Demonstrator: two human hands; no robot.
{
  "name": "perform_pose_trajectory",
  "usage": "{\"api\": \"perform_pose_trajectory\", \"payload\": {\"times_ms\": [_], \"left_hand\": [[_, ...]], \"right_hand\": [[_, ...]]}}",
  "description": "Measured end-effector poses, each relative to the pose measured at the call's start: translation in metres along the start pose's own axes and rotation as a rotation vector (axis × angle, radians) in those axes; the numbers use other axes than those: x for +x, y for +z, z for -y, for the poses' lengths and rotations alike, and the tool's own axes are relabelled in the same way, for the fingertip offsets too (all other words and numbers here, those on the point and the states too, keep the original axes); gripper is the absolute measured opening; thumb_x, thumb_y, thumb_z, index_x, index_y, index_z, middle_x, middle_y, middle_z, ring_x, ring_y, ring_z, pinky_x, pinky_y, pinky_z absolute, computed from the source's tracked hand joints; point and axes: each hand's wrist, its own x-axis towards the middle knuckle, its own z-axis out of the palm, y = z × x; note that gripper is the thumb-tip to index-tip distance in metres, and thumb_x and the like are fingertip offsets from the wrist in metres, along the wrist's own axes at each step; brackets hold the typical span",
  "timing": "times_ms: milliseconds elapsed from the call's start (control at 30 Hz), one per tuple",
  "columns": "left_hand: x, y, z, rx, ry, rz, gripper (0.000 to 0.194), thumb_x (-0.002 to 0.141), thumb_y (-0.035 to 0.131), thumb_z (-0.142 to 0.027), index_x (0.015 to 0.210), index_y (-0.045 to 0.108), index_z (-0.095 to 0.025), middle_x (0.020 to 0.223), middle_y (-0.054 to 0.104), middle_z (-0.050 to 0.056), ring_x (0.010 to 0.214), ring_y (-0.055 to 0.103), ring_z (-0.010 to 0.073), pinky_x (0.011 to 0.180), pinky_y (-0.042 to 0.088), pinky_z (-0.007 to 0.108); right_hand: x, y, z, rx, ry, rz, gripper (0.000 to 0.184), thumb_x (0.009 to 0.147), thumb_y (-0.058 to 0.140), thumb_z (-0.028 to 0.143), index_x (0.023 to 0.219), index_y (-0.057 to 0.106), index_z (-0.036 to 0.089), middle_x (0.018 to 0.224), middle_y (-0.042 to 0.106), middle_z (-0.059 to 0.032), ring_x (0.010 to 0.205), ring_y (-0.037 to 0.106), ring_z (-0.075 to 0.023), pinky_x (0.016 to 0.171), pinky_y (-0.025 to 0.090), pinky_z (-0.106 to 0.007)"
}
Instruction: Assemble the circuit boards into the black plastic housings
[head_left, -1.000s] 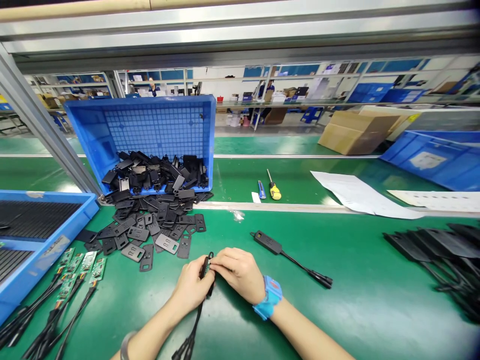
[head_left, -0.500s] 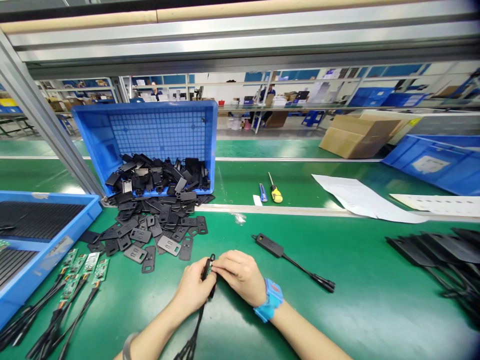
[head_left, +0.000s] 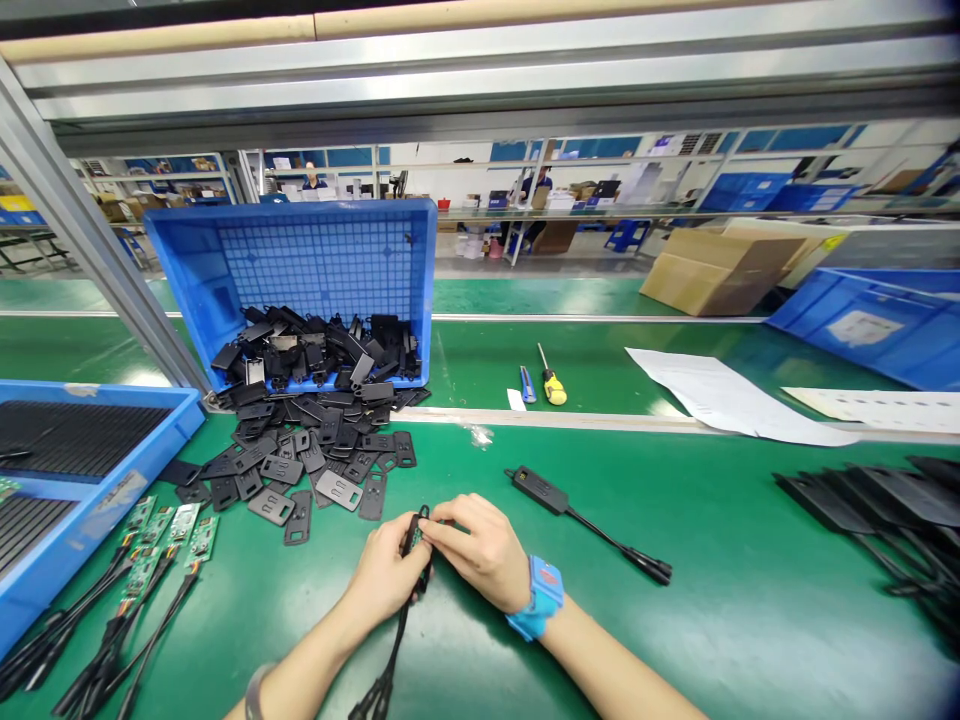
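Note:
My left hand grips a small black plastic housing between thumb and fingers. A green circuit board shows inside the housing, and its black cable hangs down toward the front edge. Closed in a pinch, my right hand presses its fingertips on the housing's upper right side, at the board; a blue wrist strap circles that wrist. To the right lies a closed black housing with a cable. Loose black cover plates are heaped beyond my left hand.
A tipped blue crate spills black housings at the back left. Several circuit boards with cables lie beside a blue tray. Further back are a yellow screwdriver, a blue cutter and paper. Cabled black units lie far right.
My right fingertips have shifted slightly up and left along the housing. The housing has turned a little, so more of the green board shows. My left hand keeps its grip.

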Motion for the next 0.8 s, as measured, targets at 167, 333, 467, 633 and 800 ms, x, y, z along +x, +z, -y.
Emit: {"api": "perform_pose_trajectory", "payload": {"times_ms": [167,333,467,633,800], "left_hand": [[0.000,0.000,-0.001,-0.014,-0.002,0.001,0.015,0.083,0.047,-0.033,0.082,0.053,-0.019,0.060,0.056,-0.002,0.043,0.049,0.0117,0.037,0.042,0.020],[0.000,-0.001,0.000,0.006,0.000,0.006,0.013,0.082,0.046,-0.030,0.084,0.053,-0.019,0.060,0.056,-0.002,0.043,0.049,0.0117,0.037,0.042,0.020],[0.000,-0.002,0.001,0.030,0.008,0.031,0.011,0.081,0.045,-0.028,0.081,0.052,-0.019,0.059,0.058,-0.002,0.041,0.048,0.0108,0.037,0.040,0.019],[0.000,-0.002,-0.001,-0.127,-0.073,0.021,0.023,0.081,0.049,-0.040,0.090,0.050,-0.018,0.063,0.058,-0.001,0.046,0.052,0.0126,0.037,0.043,0.021],[0.001,-0.005,-0.004,-0.373,-0.169,-0.077,0.054,0.073,0.059,-0.056,0.107,0.048,-0.017,0.069,0.057,0.000,0.058,0.061,0.0172,0.041,0.046,0.023]], "right_hand": [[-0.003,0.004,0.000,0.032,0.028,-0.023,0.012,0.089,0.055,0.014,0.091,0.066,0.020,0.083,0.066,-0.0040,0.071,0.053,-0.0147,0.061,0.036,-0.029],[-0.002,0.005,0.001,0.111,0.145,-0.007,0.012,0.089,0.055,0.018,0.088,0.066,0.022,0.094,0.062,-0.0057,0.078,0.054,-0.0162,0.068,0.043,-0.030],[0.007,0.001,0.004,0.209,0.219,0.058,0.011,0.088,0.054,0.016,0.084,0.063,0.021,0.109,0.056,-0.0084,0.094,0.052,-0.0199,0.076,0.048,-0.033],[0.022,-0.008,-0.023,0.261,0.124,0.242,0.008,0.087,0.057,0.015,0.081,0.058,0.020,0.111,0.057,-0.0062,0.105,0.050,-0.0205,0.090,0.046,-0.038],[0.022,-0.010,-0.111,-0.074,0.259,0.077,0.027,0.094,0.049,0.024,0.069,0.059,0.016,0.086,0.059,-0.0071,0.087,0.057,-0.0191,0.078,0.049,-0.036]]}}
